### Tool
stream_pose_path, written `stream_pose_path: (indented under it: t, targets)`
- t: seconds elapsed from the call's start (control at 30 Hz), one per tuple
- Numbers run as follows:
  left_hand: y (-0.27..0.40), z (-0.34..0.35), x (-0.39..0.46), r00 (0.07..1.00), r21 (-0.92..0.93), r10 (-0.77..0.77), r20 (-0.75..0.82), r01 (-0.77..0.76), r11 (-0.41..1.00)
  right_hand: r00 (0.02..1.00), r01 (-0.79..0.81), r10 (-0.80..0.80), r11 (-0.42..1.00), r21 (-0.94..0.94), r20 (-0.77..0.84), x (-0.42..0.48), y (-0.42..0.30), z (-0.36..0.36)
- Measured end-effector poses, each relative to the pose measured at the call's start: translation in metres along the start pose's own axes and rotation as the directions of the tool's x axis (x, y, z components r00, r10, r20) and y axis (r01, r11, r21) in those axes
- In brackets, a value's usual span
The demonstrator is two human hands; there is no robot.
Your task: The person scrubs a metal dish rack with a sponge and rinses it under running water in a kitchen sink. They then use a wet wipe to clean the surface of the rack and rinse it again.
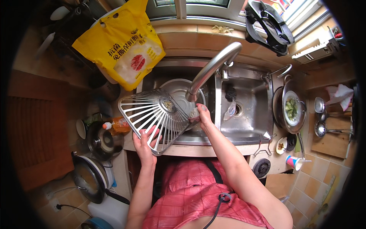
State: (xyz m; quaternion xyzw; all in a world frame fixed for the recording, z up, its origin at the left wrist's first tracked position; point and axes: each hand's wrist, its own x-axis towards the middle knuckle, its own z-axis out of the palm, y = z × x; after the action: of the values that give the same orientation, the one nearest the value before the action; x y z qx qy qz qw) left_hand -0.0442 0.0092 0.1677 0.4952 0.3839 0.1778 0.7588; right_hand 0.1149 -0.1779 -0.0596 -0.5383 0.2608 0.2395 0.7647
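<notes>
My left hand (145, 144) grips the near-left corner of a square metal grille (168, 106), its bars spreading from a round hub. The grille is tilted over the left bowl of a steel double sink (200, 140). At the grille's right edge, my right hand (204, 114) holds a bunched, pale wet cloth (195, 114). Just above that hand ends the curved spout of the faucet (213, 67); I cannot tell whether water runs. Under the grille, partly hidden, a round metal basin (184, 88) sits in the sink. A dark scouring pad (230, 94) and a crumpled plastic wrapper (229, 111) lie in the right bowl.
A yellow plastic bag (123, 43) stands at the back left. An orange detergent bottle (118, 126) and a lidded pot (104, 140) are left of the sink. To the right sits a wok holding a plate of chopped greens (291, 107). A black pan support (270, 27) leans by the window.
</notes>
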Motion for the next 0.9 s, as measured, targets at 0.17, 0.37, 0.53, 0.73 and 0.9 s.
stream_pose_path:
  t: [0.17, 0.37, 0.53, 0.73, 0.9]
  targets:
    - [0.012, -0.001, -0.006, 1.0, 0.045, -0.002, -0.015, 0.003, 0.999, 0.992, 0.122, -0.118, 0.987, -0.108, 0.045, 0.018, 0.016, 0.005]
    - [0.009, -0.014, -0.012, 0.998, -0.016, -0.051, -0.037, 0.05, 0.999, 0.988, 0.145, -0.15, 0.834, -0.533, 0.034, 0.0, 0.017, -0.012]
    - [-0.008, -0.036, 0.003, 0.976, -0.09, -0.213, 0.038, 0.216, 0.972, 0.97, -0.117, 0.173, 0.95, -0.29, 0.173, -0.039, -0.04, -0.029]
    - [-0.063, -0.078, 0.079, 0.845, -0.04, -0.491, 0.211, 0.509, 0.86, 0.996, 0.025, -0.002, 0.963, -0.267, 0.087, -0.044, -0.057, -0.084]
    - [-0.095, -0.083, 0.149, 0.743, 0.194, -0.586, 0.323, 0.554, 0.809, 0.993, 0.087, -0.068, 0.974, -0.208, 0.096, -0.05, -0.041, -0.099]
